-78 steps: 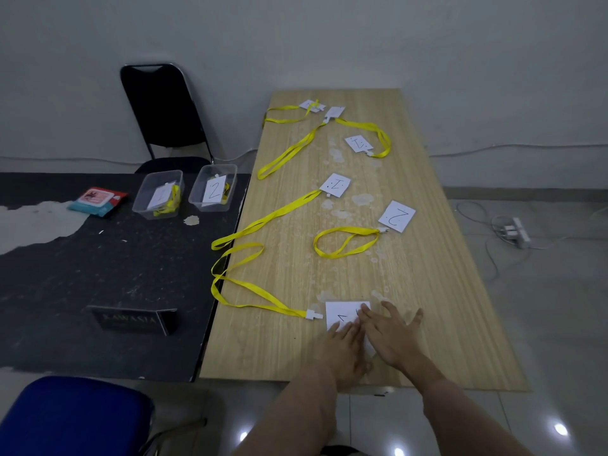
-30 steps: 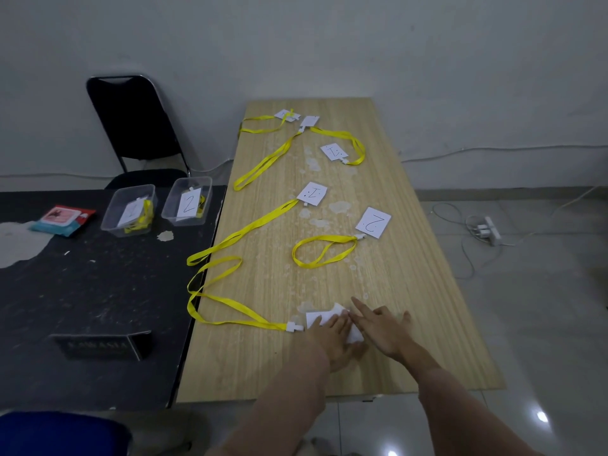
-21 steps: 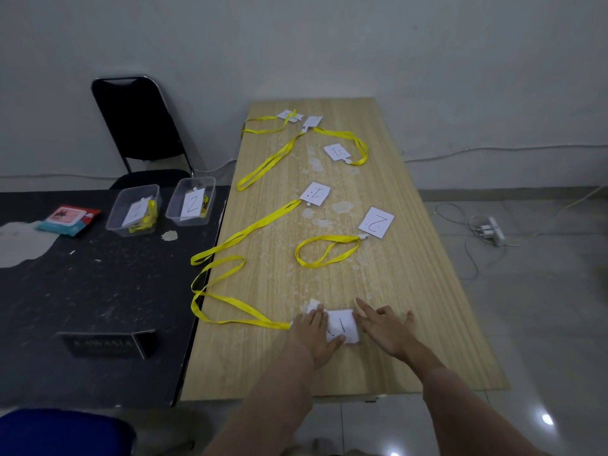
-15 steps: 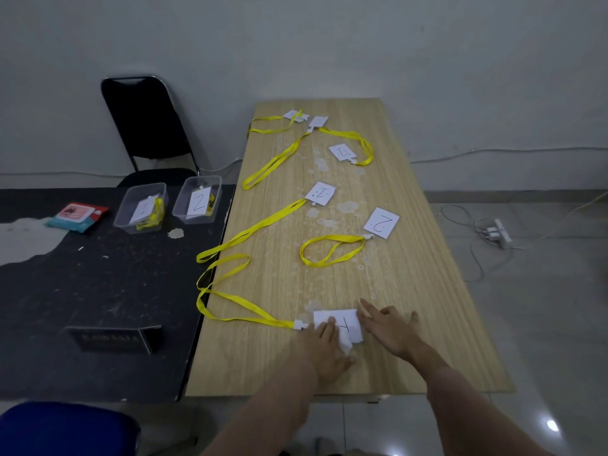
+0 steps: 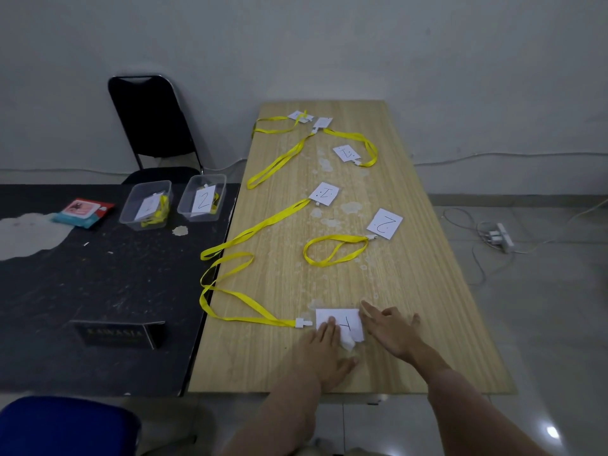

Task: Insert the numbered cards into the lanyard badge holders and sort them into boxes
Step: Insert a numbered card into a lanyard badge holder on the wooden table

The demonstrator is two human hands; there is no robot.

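Observation:
A white card marked 1 lies in a badge holder (image 5: pixel 345 320) near the front edge of the wooden table (image 5: pixel 411 291). Its white clip (image 5: pixel 303 322) joins a long yellow lanyard (image 5: pixel 230 292). My left hand (image 5: pixel 324 353) rests on the holder's left part, and a lifted lower corner sits between fingers and thumb. My right hand (image 5: pixel 391 330) lies flat with its fingertips at the card's right edge. On the black table stand two clear boxes, the left box (image 5: pixel 131 210) and the right box (image 5: pixel 184 209) with a 2 card.
Farther up the table lie a badge marked 2 (image 5: pixel 385 223) with a looped lanyard (image 5: pixel 332 250), a badge marked 1 (image 5: pixel 324 193) and several more with yellow lanyards. A wipes pack (image 5: pixel 82 212), a black chair (image 5: pixel 151 123) and a floor power strip (image 5: pixel 500 236) stand around.
My left hand slid left off the card and then back onto its left part. The card now lies squarer with its 1 showing. My right hand stayed at the right edge.

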